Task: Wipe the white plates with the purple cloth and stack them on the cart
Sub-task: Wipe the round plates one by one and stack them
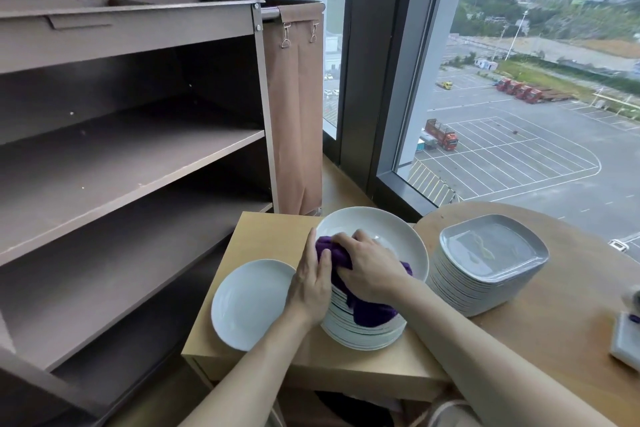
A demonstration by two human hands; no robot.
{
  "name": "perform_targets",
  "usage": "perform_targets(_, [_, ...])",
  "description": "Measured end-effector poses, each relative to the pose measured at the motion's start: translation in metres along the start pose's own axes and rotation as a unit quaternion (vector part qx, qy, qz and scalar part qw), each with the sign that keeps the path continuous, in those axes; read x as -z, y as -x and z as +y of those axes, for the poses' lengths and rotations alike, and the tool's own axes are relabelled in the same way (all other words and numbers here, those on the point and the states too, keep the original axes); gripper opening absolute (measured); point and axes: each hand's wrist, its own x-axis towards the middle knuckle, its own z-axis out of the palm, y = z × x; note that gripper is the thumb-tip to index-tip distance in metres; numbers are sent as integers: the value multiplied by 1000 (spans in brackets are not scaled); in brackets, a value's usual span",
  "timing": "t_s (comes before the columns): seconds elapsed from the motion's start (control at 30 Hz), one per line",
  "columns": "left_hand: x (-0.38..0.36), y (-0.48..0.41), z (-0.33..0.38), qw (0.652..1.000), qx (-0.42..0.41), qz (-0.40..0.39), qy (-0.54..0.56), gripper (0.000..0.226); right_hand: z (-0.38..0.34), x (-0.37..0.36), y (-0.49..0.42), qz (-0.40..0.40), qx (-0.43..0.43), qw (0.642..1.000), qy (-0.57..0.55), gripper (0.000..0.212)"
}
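A tall stack of white plates stands on a small wooden table. The top white plate is tilted up toward me. My left hand grips this plate's left rim, thumb over the edge. My right hand presses the bunched purple cloth onto the plate's face, fingers curled over it; the cloth hangs down over the stack's front. One single white plate lies flat to the left of the stack. The brown cart stands at the left with bare shelves.
A stack of grey square plates sits on the round wooden table at the right. A small white object lies at the right edge. A brown fabric bag hangs on the cart's side. Windows are behind.
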Motion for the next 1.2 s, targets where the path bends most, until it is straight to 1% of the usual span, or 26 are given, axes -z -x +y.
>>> perform_targets(0.17, [4, 0, 2, 1000, -23, -12, 8, 56, 2, -13, -25, 51, -12, 992, 115, 47])
perform_targets(0.23, [3, -1, 0, 1000, -21, -14, 12, 60, 7, -15, -32, 74, -17, 987, 144, 46])
perform_targets(0.3, [1, -1, -1, 1000, -2, -11, 3, 65, 15, -12, -37, 93, -33, 981, 169, 47])
perform_targets(0.37, [-2, -2, -4, 1000, 10, -6, 2, 65, 24, -5, -38, 104, -48, 972, 204, 45])
perform_targets(0.47, [-5, -3, -8, 1000, 11, 3, -6, 64, 36, 4, -35, 93, -54, 953, 283, 37])
perform_targets(0.53, [-8, -3, -9, 1000, 9, 11, -4, 62, 44, 9, -29, 69, -64, 942, 322, 39])
perform_targets(0.6, [-9, -3, -10, 1000, 8, 14, 2, 61, 51, 14, -22, 47, -73, 939, 333, 42])
perform_targets(0.7, [-11, -2, -10, 1000, 4, 19, 1, 61, 63, 23, -2, 22, -76, 951, 298, 47])
perform_targets(0.83, [-13, -2, -8, 999, 0, 31, 8, 65, 67, 29, 23, -21, -57, 970, 236, 50])
perform_targets(1.0, [-12, -2, -9, 999, 4, 31, 13, 60, 54, 30, 39, -53, -28, 990, 128, 29])
perform_targets(1.1, [-10, -1, -7, 999, 0, 33, 15, 60, 42, 27, 38, -64, -12, 995, 77, 31])
perform_targets(1.2, [-9, -3, -4, 999, 2, 31, 43, 61, 30, 20, 27, -60, 9, 998, 36, 29])
